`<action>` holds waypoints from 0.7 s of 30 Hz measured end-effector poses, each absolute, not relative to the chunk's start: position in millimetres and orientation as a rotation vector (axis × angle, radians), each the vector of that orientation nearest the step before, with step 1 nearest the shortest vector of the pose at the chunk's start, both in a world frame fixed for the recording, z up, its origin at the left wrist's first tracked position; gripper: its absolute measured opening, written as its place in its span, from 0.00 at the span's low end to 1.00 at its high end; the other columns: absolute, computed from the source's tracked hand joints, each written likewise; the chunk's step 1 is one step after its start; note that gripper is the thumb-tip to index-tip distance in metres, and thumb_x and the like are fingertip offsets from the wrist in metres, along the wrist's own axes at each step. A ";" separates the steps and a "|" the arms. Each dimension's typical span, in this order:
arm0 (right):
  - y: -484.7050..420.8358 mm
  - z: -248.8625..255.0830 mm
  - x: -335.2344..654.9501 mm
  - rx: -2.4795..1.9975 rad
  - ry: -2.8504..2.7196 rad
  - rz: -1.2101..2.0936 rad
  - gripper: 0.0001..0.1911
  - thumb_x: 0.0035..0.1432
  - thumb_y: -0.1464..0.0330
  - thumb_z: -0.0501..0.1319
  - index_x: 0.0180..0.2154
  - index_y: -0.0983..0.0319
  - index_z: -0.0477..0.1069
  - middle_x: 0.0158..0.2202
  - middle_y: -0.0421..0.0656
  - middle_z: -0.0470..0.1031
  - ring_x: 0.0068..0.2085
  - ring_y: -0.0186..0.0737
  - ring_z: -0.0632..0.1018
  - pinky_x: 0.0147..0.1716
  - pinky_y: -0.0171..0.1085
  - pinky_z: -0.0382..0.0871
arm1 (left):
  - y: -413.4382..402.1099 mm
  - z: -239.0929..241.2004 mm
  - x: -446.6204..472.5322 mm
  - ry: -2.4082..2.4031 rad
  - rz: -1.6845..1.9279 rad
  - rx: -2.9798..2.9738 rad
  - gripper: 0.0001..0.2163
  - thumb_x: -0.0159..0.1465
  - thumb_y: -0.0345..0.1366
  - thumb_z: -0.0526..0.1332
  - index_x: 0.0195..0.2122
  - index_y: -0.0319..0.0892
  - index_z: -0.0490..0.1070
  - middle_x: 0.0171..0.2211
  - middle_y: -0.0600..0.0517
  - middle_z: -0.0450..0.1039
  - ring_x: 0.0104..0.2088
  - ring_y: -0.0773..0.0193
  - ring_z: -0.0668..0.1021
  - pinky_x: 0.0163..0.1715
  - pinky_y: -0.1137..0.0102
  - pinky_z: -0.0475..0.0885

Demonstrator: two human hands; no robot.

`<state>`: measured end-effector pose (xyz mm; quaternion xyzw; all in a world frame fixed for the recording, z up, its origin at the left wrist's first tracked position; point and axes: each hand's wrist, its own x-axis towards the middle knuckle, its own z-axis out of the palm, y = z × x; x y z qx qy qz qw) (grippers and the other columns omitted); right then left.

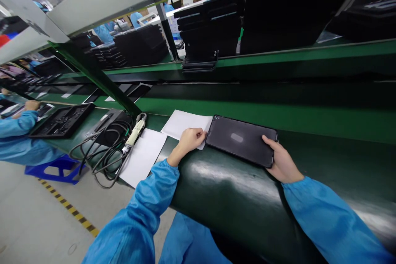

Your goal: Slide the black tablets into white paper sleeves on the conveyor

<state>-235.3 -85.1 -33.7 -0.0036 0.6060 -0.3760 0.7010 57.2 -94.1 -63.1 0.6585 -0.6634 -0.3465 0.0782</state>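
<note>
A dark tablet (pixel 239 140) with a pale oblong mark in its middle lies tilted just above the green bench. My right hand (pixel 283 161) grips its right end, thumb on the upper face and fingers underneath. At the tablet's left edge, my left hand (pixel 191 139) has its fingers curled together. Whatever it may pinch is hidden. Under that hand and the tablet's left end is a white sheet (pixel 181 121). A second white sheet (pixel 144 154) lies farther left, partly beneath a cream electric screwdriver (pixel 135 133).
Coiled black cables (pixel 103 148) hang over the bench's front edge. Beyond them sit a black parts tray (pixel 63 119) and a co-worker's blue sleeve (pixel 18 126). A green post (pixel 95 76) rises at left. Stacked dark panels (pixel 210 24) fill the shelf behind the green conveyor belt (pixel 192 95).
</note>
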 end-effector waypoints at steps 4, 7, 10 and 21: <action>-84.5 -39.1 -241.0 0.028 1.279 -0.801 0.11 0.57 0.61 0.65 0.36 0.62 0.75 0.37 0.49 0.81 0.47 0.52 0.83 0.49 0.47 0.81 | -94.4 -62.4 59.6 -2.015 -1.046 1.973 0.17 0.68 0.43 0.56 0.24 0.39 0.68 0.22 0.51 0.69 0.24 0.69 0.67 0.30 0.73 0.56; -83.7 -43.4 -246.4 -0.045 1.227 -0.823 0.15 0.54 0.55 0.66 0.34 0.61 0.74 0.36 0.50 0.81 0.50 0.54 0.82 0.50 0.48 0.80 | -94.7 -63.1 61.7 -2.034 -1.033 1.962 0.17 0.68 0.43 0.56 0.24 0.39 0.68 0.22 0.50 0.70 0.24 0.68 0.68 0.31 0.72 0.56; -83.6 -43.5 -248.9 -0.040 1.221 -0.820 0.15 0.51 0.56 0.66 0.33 0.61 0.73 0.36 0.50 0.81 0.50 0.55 0.82 0.50 0.50 0.80 | -95.2 -62.1 61.7 -2.049 -1.038 1.964 0.17 0.68 0.43 0.56 0.24 0.39 0.67 0.22 0.50 0.70 0.23 0.68 0.67 0.31 0.72 0.56; -84.4 -25.3 -231.0 0.084 1.380 -0.882 0.16 0.48 0.64 0.63 0.41 0.61 0.74 0.35 0.46 0.81 0.45 0.53 0.83 0.45 0.49 0.82 | -95.6 -53.2 57.8 -2.078 -1.088 2.009 0.09 0.64 0.35 0.57 0.27 0.40 0.67 0.24 0.52 0.69 0.26 0.68 0.68 0.32 0.73 0.55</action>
